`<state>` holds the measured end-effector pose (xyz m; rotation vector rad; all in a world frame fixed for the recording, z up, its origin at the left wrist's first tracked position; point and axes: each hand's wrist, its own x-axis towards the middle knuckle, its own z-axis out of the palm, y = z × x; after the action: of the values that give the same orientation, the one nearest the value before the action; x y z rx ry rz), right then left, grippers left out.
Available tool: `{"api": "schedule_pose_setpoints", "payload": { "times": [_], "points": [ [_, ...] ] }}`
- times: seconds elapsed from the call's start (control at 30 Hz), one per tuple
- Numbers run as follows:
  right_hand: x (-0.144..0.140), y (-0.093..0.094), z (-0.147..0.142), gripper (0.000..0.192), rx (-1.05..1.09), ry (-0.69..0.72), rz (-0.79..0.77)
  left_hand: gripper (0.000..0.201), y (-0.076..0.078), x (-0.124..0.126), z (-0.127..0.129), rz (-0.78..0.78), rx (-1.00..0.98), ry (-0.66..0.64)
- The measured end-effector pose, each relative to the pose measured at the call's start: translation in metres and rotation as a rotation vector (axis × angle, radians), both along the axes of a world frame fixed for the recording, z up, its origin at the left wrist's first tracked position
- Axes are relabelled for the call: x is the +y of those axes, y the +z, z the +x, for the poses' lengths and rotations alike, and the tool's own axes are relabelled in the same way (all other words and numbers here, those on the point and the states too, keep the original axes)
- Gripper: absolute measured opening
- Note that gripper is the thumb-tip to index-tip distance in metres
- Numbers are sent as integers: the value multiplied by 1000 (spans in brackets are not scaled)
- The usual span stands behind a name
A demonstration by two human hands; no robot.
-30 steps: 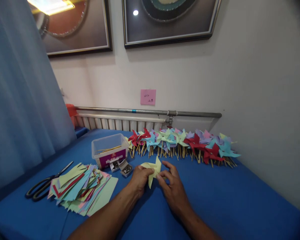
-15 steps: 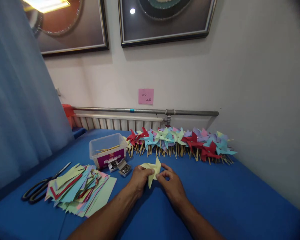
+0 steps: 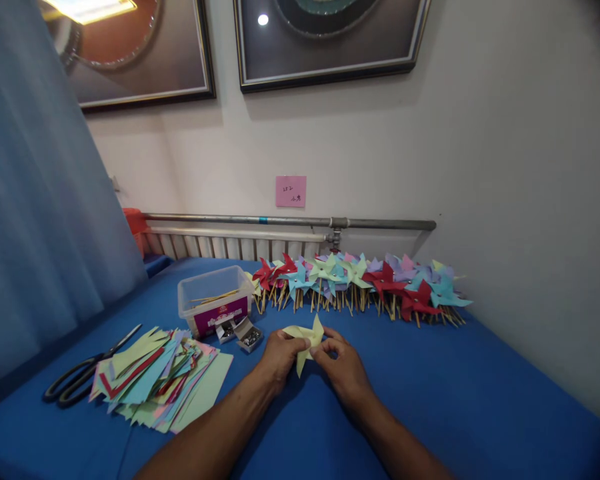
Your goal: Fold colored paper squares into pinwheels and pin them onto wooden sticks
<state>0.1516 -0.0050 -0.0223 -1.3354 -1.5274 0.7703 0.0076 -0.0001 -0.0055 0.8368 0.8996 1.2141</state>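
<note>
On blue tabletop (image 3: 480, 400), pinwheels (image 3: 360, 280) line white wall (image 3: 505, 167).

Two bare hands meet over a blue table (image 3: 455, 400), the left hand (image 3: 279, 357) and right hand (image 3: 344, 368) both pinching a pale yellow paper pinwheel (image 3: 305, 339) between their fingertips. To the left lie a loose stack of coloured paper squares (image 3: 163, 377), black scissors (image 3: 85, 377), a clear plastic tub (image 3: 214, 300) and two small open boxes of pins (image 3: 240, 333). Along the far wall runs a row of finished pinwheels (image 3: 360, 283) on wooden sticks — red, teal, green, purple — beneath a metal pipe (image 3: 290, 222) and a pink note (image 3: 291, 191).
</note>
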Motion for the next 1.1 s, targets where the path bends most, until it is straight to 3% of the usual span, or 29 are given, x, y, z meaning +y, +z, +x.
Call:
{"api": "schedule_pose_setpoints", "payload": {
  "times": [0.73,0.87,0.93,1.0,1.1],
  "points": [
    [-6,8,-1,19,49,27,-27,20,-1,-1,-2,10,37,-26],
    [-5,11,0,21,216,0,-90,20,0,-1,-3,-2,31,-53],
    [-1,8,0,31,379,10,-140,23,0,-1,-2,5,10,-67],
    [5,2,0,45,497,70,-183,28,-1,-1,-2,15,-3,-75],
    [9,-8,0,44,492,151,-207,31,-1,-2,-2,25,15,-88]
  ]
}}
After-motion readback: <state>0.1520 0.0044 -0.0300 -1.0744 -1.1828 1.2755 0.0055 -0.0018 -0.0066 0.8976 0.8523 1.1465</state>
